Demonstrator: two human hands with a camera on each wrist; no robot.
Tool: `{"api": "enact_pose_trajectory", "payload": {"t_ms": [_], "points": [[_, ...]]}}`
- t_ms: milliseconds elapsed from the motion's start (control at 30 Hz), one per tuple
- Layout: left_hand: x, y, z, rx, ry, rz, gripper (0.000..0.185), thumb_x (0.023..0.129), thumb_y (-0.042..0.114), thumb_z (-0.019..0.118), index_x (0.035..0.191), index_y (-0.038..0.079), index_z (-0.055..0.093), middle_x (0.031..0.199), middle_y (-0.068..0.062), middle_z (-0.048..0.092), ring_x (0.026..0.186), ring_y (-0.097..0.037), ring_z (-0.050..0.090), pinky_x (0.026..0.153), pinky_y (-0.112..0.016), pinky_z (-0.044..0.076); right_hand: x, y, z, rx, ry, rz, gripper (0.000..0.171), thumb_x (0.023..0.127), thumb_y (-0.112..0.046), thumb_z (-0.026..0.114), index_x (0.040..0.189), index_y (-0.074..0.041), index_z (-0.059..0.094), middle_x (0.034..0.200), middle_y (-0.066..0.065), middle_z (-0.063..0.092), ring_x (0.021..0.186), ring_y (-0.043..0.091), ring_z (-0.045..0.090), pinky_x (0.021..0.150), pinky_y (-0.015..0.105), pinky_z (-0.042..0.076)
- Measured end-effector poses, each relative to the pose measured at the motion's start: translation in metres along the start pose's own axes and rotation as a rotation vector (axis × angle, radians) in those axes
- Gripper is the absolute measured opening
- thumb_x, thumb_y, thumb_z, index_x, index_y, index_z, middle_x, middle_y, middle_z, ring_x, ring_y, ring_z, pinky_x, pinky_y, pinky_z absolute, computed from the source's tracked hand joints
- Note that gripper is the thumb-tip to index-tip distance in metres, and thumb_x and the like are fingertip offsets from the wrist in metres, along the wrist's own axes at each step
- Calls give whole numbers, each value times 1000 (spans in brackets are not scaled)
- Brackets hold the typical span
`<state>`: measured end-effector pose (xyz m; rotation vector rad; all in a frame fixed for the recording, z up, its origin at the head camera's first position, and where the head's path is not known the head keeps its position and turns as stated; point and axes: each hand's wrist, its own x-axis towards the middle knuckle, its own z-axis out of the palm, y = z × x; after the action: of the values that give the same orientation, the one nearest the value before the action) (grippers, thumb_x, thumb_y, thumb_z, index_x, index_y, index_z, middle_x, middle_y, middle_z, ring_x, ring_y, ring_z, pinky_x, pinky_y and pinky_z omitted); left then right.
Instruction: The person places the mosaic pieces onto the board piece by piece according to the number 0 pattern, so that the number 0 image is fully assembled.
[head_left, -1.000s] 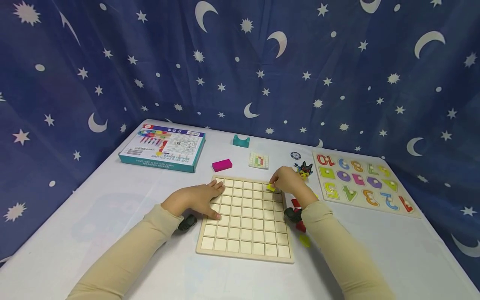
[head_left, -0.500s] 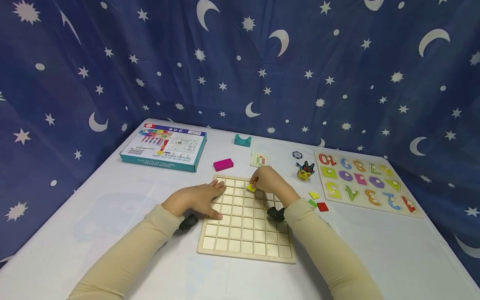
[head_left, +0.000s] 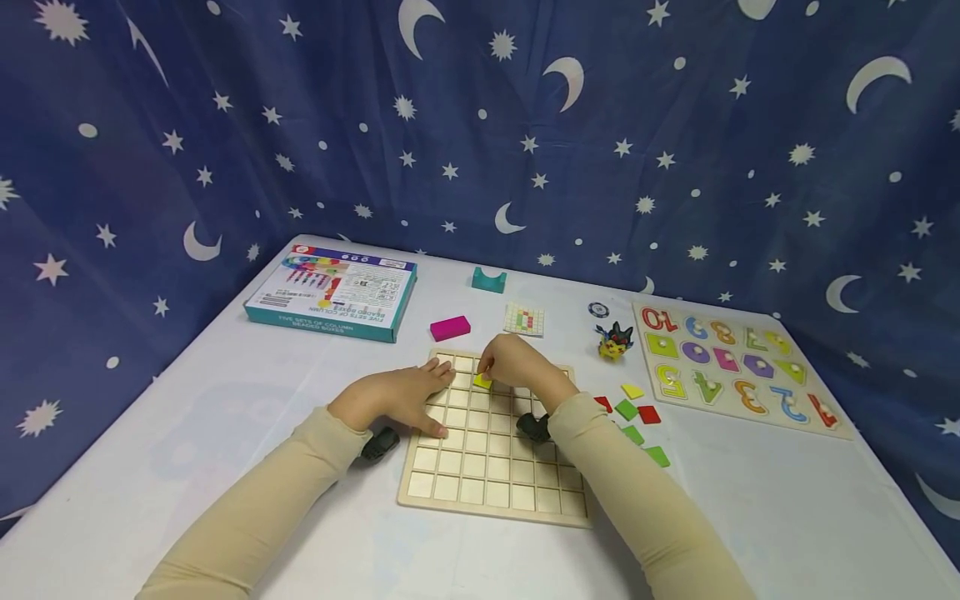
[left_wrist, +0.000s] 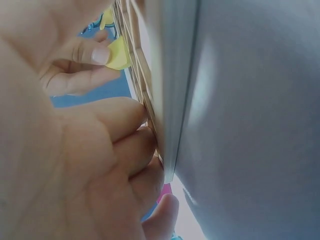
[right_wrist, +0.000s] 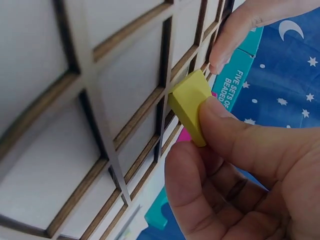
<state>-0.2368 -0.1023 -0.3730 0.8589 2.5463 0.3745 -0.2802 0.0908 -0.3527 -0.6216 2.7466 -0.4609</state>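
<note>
A staged play or recording corner is suggested: a white table point(head_left: 225, 433) is backed on all sides by a blue curtain point(head_left: 300, 125) printed with moons and stars, and children's toys are laid out, among them a number puzzle point(head_left: 731, 367), a boxed bead set point(head_left: 333, 292) and a small figurine point(head_left: 615, 340).

Yellow square tile point(right_wrist: 190, 105), small and thick, is pinched in the right hand point(head_left: 513, 364), tipped on its edge with one corner touching a rib of the wooden grid board point(head_left: 487, 475). It sits over the board's top rows, around 12 o'clock from the board's middle. The board lies flat on the table, pale wood, square cells all bare. The left hand point(head_left: 390, 400) presses its 9 o'clock edge, fingers spread.
</note>
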Motion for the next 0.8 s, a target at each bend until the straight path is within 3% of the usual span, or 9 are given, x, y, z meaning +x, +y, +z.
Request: {"api": "enact_pose_trajectory", "payload": {"t_ms": [367, 600, 800], "points": [[0, -1, 1, -1, -1, 0, 94, 79, 46, 68, 145, -1, 21, 153, -15, 13, 142, -31, 4, 114, -45, 13, 3, 4, 3, 2, -65, -56, 9, 83, -6, 66, 86, -10, 73, 85, 0, 68, 81, 13, 61, 78, 29, 51], [0, 1, -1, -13, -4, 0, 94, 79, 45, 69, 145, -1, 20, 153, -16, 12, 142, -32, 4, 114, -45, 12, 2, 8, 5, 6, -49, -59, 7, 82, -6, 67, 86, -10, 72, 83, -1, 68, 81, 12, 61, 79, 29, 50], [0, 1, -1, -14, -5, 3, 94, 79, 44, 69, 145, -2, 20, 153, -16, 12, 142, -33, 3, 114, -45, 12, -9, 16, -3, 40, -24, -86, 15, 84, -7, 65, 98, -8, 71, 89, 2, 67, 78, 13, 57, 74, 27, 50]]}}
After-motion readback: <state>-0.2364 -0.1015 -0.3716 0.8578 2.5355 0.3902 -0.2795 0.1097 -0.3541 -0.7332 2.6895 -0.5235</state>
